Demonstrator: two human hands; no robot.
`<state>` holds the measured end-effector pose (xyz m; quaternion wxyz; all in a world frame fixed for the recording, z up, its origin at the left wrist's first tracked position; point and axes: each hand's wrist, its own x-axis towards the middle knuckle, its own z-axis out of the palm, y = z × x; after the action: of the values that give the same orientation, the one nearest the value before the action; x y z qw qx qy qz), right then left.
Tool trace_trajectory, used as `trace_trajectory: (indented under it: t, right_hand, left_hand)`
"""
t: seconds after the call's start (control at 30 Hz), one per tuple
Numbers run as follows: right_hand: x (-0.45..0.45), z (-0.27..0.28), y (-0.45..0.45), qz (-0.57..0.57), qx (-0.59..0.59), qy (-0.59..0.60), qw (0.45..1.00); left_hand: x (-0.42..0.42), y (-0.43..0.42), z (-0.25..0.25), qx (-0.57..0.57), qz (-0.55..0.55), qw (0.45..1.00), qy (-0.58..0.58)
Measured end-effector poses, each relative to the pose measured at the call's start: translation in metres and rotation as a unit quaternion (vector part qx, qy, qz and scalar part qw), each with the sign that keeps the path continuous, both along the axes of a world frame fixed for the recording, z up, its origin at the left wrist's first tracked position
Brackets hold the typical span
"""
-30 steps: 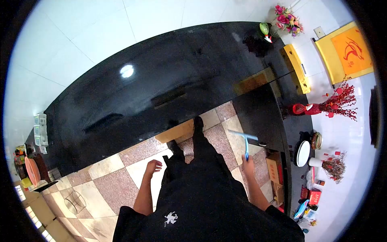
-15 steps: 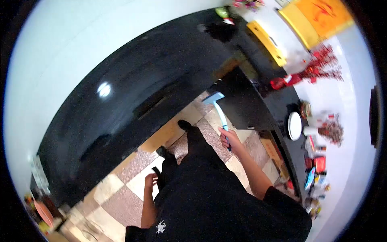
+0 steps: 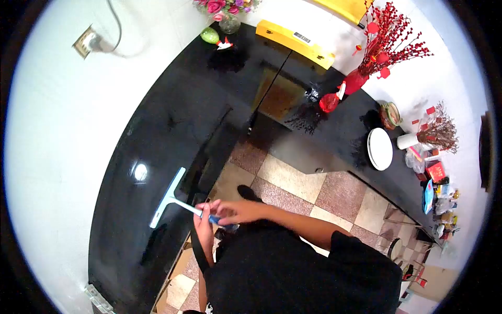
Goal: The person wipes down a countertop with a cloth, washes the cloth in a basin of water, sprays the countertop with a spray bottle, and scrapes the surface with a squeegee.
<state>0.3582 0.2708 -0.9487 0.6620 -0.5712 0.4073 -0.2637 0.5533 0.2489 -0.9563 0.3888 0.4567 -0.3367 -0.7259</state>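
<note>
A squeegee (image 3: 169, 199) with a wide pale blue head and a blue handle hangs over the black countertop (image 3: 157, 131). My left hand (image 3: 204, 230) is closed round the handle, near where it meets the thin neck. Just beside it my right hand (image 3: 238, 211) lies across the blue grip with its fingers curled on it. Part of the grip is hidden under the fingers. A dark strap (image 3: 197, 250) runs along my left wrist.
At the corner stand a green bottle (image 3: 209, 35) and flowers in a glass vase (image 3: 229, 24). A long yellow box (image 3: 295, 44) lies by the wall. Along the right counter are a red spray bottle (image 3: 329, 102), a red vase (image 3: 355, 81) and a white plate (image 3: 380, 149).
The squeegee has swung from my right side to over the left counter. My left hand has come up from beside my leg and taken hold of the handle. The view has turned.
</note>
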Motion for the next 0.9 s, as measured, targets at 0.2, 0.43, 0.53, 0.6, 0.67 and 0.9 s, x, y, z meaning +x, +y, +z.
trace_trajectory:
  t: [0.2,0.43,0.53,0.6,0.67,0.9]
  right_hand:
    - [-0.301,-0.125,-0.009,-0.692,-0.254,0.132,0.663]
    - [-0.479,-0.1,-0.016,-0.773,-0.06,0.224,0.591]
    - [-0.493,-0.11,-0.029,-0.719,-0.15,0.112,0.67]
    - [-0.492,-0.102,-0.038,-0.71,-0.112,0.088,0.69]
    - [-0.492,-0.109,-0.046,-0.743,-0.087,0.062,0.661]
    - [-0.462,-0.102,-0.065,-0.741,-0.087,0.2,0.635]
  left_hand:
    - [0.052,0.013,-0.034,-0.025,-0.032,0.957,-0.287]
    - [0.055,0.067,-0.022,0.088,-0.053,0.895,-0.433]
    - [0.047,0.087,-0.021,0.194,-0.003,0.891,-0.41]
    - [0.066,0.115,-0.052,0.201,-0.006,0.872,-0.447]
    - [0.059,0.128,-0.033,0.147,0.022,0.871,-0.468]
    - [0.087,0.225,-0.062,0.228,0.153,0.883,-0.38]
